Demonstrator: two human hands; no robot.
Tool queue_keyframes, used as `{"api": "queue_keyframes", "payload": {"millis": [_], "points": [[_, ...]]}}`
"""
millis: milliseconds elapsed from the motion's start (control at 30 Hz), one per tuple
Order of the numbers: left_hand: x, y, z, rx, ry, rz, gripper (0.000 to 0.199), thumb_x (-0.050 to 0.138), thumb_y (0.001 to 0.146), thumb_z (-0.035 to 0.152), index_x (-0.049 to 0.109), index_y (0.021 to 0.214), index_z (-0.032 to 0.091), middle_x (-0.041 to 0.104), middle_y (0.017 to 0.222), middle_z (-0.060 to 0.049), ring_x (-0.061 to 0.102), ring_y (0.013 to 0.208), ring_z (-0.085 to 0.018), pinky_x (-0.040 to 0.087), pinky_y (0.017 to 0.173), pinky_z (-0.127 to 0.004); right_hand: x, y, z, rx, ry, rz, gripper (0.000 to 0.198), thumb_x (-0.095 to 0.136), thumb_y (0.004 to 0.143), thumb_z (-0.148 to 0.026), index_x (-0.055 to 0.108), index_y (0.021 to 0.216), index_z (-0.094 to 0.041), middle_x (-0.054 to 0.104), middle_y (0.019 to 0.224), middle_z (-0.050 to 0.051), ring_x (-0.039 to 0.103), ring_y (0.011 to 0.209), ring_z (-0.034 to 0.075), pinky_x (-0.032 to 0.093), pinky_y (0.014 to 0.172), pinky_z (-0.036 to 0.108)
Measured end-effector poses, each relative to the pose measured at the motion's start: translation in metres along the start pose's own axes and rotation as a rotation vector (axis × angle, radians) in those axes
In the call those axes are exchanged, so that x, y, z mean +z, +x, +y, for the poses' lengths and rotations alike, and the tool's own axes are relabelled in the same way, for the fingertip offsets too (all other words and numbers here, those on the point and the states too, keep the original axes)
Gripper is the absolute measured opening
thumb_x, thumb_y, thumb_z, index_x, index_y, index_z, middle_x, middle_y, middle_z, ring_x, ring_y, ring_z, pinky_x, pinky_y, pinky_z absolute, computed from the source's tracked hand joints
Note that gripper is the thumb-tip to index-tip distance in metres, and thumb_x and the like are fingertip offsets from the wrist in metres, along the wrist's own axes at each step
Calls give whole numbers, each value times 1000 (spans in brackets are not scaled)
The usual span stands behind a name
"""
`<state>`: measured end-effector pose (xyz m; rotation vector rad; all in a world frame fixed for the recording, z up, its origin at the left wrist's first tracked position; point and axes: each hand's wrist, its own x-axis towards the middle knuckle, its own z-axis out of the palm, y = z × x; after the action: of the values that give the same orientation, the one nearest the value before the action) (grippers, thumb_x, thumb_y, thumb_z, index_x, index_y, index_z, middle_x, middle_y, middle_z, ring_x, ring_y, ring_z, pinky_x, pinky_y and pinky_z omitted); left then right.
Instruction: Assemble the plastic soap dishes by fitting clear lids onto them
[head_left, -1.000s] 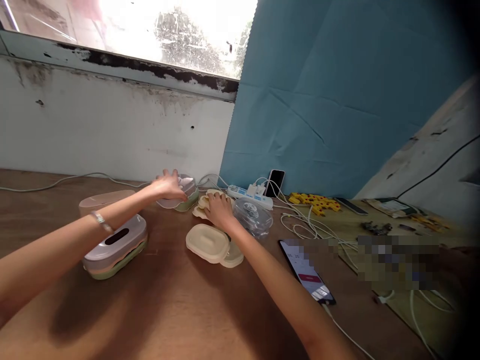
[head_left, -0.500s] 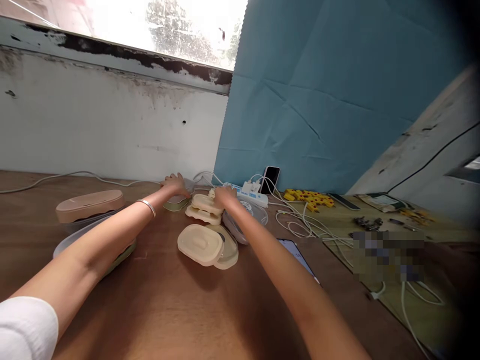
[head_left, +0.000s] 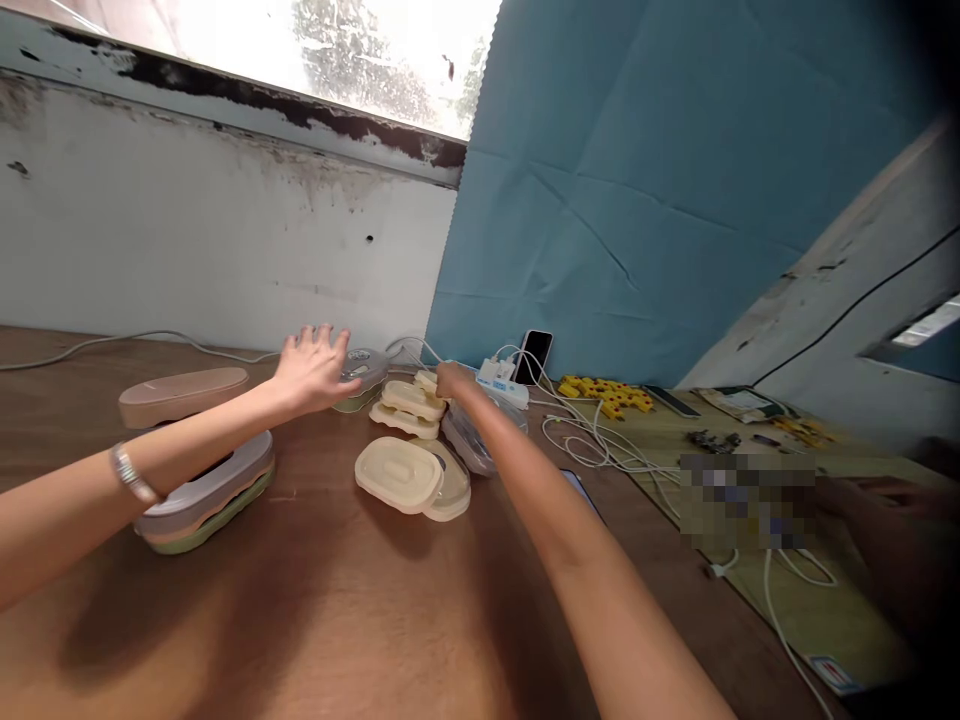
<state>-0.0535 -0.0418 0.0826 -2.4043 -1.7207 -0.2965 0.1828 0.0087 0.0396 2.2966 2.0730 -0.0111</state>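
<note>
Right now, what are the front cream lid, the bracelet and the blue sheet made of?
The cream lid: probably plastic, smooth and satiny, with a moulded rim. The bracelet: likely metal, silvery and shiny, with bright glints. The blue sheet: maybe cloth, matte, with creases and a zigzag edge.

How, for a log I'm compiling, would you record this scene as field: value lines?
left hand: open, fingers spread, at the clear-lidded container; contact unclear
right hand: at the cream pieces; fingers hidden, grip unclear
near centre: flat cream piece overlapping another pale piece
left side: pink piece behind lilac-topped stack, left forearm crossing in front
back right: power strip, upright phone, yellow pieces
</note>
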Motion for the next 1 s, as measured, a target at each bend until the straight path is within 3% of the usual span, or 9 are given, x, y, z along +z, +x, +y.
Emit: {"api": "queue_keyframes", "payload": {"millis": [133, 300, 433, 533, 600, 733, 833, 933, 1000], "points": [[-15, -52, -33, -95, -49, -59, 62, 42, 85, 52, 47, 131, 11, 58, 124, -19, 51, 117, -37, 40, 93, -45, -11, -18, -9, -59, 102, 100, 29, 57, 93, -32, 56, 117, -16, 59, 118, 8, 62, 100, 20, 53, 84, 41], [-14, -111, -71, -275, -133, -114, 61, 29, 89, 60, 45, 130, 17, 57, 130, -11, 54, 117, -29, 45, 88, -38, -15, -95, -30, -269, 292, 384, 21, 51, 95, -21, 59, 113, -15, 62, 114, 10, 58, 106, 20, 47, 91, 36], [0, -144, -83, -368, -91, -141, 83, 36, 79, 73, 41, 135, 13, 54, 127, -20, 52, 113, -39, 41, 90, -48, 21, -183, -48, -459, 400, 456, 11, 58, 91, -23, 64, 99, -19, 68, 98, 5, 60, 92, 19, 48, 80, 31], [13, -152, -88, -381, -83, -149, 92, 44, 73, 73, 37, 139, 10, 52, 128, -24, 49, 114, -44, 38, 92, -53, 63, -227, -58, -732, 540, 536, 7, 62, 86, -18, 65, 92, -21, 70, 88, 4, 59, 84, 21, 44, 76, 34], [20, -152, -91, -388, -103, -146, 91, 45, 73, 70, 35, 140, 10, 52, 130, -23, 50, 115, -43, 39, 92, -53, 86, -239, -62, -811, 559, 499, 10, 64, 84, -16, 65, 92, -22, 71, 86, 2, 58, 81, 19, 42, 75, 33], [26, -153, -94, -390, -149, -90, 89, 47, 74, 69, 31, 142, 14, 49, 137, -17, 49, 120, -37, 42, 95, -48, 111, -238, -63, -814, 552, 423, 15, 69, 79, -13, 64, 89, -23, 70, 85, 0, 57, 80, 18, 41, 73, 32], [26, -157, -93, -366, -225, 104, 88, 49, 72, 69, 29, 143, 20, 46, 139, -12, 47, 124, -34, 45, 95, -45, 112, -236, -60, -800, 585, 387, 19, 72, 77, -14, 64, 91, -23, 70, 87, 1, 57, 84, 20, 43, 76, 33], [28, -164, -84, -205, -389, 317, 88, 56, 70, 65, 29, 142, 21, 46, 138, -13, 49, 122, -35, 45, 95, -44, 108, -237, -57, -777, 691, 382, 34, 74, 77, -22, 60, 107, -23, 65, 102, 7, 55, 97, 24, 47, 84, 38], [34, -169, -72, -16, -518, 299, 84, 59, 72, 57, 26, 141, 23, 45, 139, -11, 50, 121, -33, 45, 96, -41, 104, -238, -54, -727, 802, 418, 49, 73, 77, -26, 51, 121, -22, 58, 115, 11, 53, 108, 26, 47, 91, 42]]}}
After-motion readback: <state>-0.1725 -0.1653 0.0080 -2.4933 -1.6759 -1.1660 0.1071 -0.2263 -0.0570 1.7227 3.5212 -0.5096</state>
